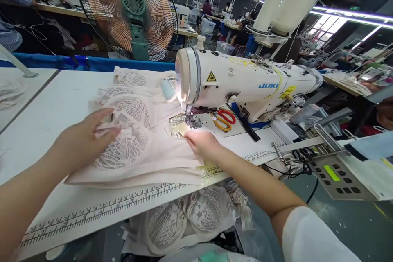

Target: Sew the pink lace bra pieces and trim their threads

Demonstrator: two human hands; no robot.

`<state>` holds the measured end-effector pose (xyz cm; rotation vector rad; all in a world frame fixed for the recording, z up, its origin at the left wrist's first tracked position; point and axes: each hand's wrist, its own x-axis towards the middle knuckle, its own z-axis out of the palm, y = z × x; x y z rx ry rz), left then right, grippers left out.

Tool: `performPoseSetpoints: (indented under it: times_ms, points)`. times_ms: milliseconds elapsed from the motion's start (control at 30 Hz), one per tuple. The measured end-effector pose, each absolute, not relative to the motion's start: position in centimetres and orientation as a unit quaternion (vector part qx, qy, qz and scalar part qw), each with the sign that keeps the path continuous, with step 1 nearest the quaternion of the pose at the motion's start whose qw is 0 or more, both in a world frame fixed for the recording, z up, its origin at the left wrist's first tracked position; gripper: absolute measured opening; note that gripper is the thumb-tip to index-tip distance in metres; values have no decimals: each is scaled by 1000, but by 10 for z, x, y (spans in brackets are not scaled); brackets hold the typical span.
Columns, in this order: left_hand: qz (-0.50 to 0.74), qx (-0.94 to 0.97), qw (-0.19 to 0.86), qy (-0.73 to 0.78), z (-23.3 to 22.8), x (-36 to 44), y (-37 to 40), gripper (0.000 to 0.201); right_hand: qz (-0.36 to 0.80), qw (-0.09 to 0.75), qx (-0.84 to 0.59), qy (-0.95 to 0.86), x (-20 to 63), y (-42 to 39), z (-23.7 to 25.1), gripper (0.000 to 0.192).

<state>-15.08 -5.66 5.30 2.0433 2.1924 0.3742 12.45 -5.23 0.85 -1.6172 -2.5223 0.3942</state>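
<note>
A pale pink lace bra [129, 147] lies spread on the white sewing table, its cups on the left and a plain fabric band reaching right toward the needle. My left hand [81, 139] pinches the top edge of the near cup between thumb and fingers. At the band's right end, my right hand [204, 145] is closed on the fabric just in front of the presser foot [190, 120]. The white JUKI sewing machine [233, 77] stands behind my right hand, its lamp lighting the metal needle plate [177, 126]. Fingertips of the right hand are partly hidden.
Scissors [224, 120] with red and orange handles lie beside the machine arm. A ruler tape [123, 206] runs along the table's front edge. More lace bras [184, 221] hang below it. Behind stands a large fan [132, 8]; a control panel [334, 176] is at right.
</note>
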Motion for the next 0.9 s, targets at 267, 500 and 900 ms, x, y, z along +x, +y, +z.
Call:
performPoseSetpoints:
  times_ms: [267, 500, 900]
  points:
    - [97, 852, -65, 510, 41, -94, -55, 39, -5, 62, -531, -845, 98, -26, -5, 21]
    - [32, 914, 33, 404, -2, -35, -37, 29, -55, 21, -539, -840, 124, -57, -12, 16]
    - [-9, 902, -39, 430, -8, -31, -23, 33, 18, 247, -395, -885, 169, -102, -41, 23]
